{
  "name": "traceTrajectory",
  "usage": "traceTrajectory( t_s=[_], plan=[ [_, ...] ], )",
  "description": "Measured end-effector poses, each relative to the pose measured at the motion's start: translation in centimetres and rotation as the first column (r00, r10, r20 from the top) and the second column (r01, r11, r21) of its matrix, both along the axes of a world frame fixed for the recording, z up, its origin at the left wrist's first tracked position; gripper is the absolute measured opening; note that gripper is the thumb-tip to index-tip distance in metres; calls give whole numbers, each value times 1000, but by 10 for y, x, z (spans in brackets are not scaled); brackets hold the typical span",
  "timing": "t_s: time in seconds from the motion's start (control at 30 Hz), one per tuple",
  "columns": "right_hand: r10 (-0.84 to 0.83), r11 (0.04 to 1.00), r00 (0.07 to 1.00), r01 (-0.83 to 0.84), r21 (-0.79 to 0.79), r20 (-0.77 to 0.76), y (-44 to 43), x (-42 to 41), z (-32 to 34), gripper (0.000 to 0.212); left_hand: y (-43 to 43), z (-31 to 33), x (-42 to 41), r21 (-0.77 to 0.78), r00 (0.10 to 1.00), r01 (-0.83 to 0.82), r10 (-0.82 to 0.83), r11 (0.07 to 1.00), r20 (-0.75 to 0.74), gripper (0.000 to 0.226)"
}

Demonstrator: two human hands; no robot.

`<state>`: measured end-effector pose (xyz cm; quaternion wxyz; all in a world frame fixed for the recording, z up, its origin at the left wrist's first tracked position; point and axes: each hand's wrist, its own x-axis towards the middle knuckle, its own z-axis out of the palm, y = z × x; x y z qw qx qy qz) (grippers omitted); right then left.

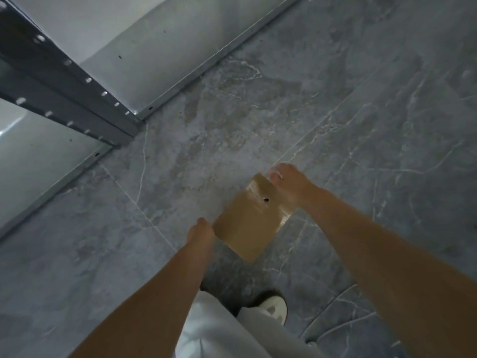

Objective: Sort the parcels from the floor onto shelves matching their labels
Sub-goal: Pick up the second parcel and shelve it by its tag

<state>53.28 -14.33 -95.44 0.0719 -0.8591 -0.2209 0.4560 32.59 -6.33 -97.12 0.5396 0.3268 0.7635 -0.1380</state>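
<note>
A small brown cardboard parcel [249, 220] is held above the grey floor between both hands. Clear tape runs across its top and there is a small dark hole near the far end. My left hand [201, 232] grips its near-left corner. Along the far-right edge, my right hand [287, 183] holds it with fingers curled over the top. No label shows on the visible faces.
A metal shelf unit stands at the upper left, with a dark perforated upright [77, 86] and pale shelf panels [160, 52] reaching down to the marbled grey tile floor [361, 112]. My white trouser leg and a white shoe [275, 307] show at the bottom.
</note>
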Motion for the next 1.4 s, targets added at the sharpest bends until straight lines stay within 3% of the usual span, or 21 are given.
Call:
traceTrajectory(
  t_s=[0.17, 0.3, 0.43, 0.63, 0.8, 0.93, 1.07, 1.2, 1.4],
  plan=[
    [56, 979, 988, -83, -189, -145, 1, -4, -11, 48, -28, -8, 17, -235, 932, -314, 346, 920, 106, 63],
    [17, 978, 983, -54, -202, -183, 2, -6, -16, 51, -43, -5, 17, -227, 956, -211, 250, 951, 156, 57],
    [-29, 988, 994, 13, -156, -102, 1, -8, -5, 57, -47, 9, 8, -238, 965, -113, 164, 965, 204, 50],
    [-203, 979, 976, 201, -28, -74, 13, 1, 82, 68, -11, 90, 20, -8, 963, -105, 103, 994, 249, 53],
    [-361, 927, 932, 363, 97, -42, 31, 17, 211, 73, 24, 220, 39, 341, 899, -73, -87, 937, 430, 54],
    [-442, 857, 895, 441, 264, -60, 41, 32, 354, 73, 60, 351, 60, 502, 839, -59, -230, 863, 494, 60],
    [-509, 731, 857, 483, 481, -87, 32, 33, 528, 60, 88, 504, 68, 550, 748, -98, -304, 829, 590, 51],
    [-484, 603, 870, 410, 684, -95, 15, 22, 695, 41, 99, 673, 58, 555, 616, -155, -359, 817, 701, 45],
    [-453, 372, 888, 269, 889, -79, -10, -24, 862, 29, 83, 841, 8, 590, 445, -351, -424, 727, 789, 46]
  ],
)
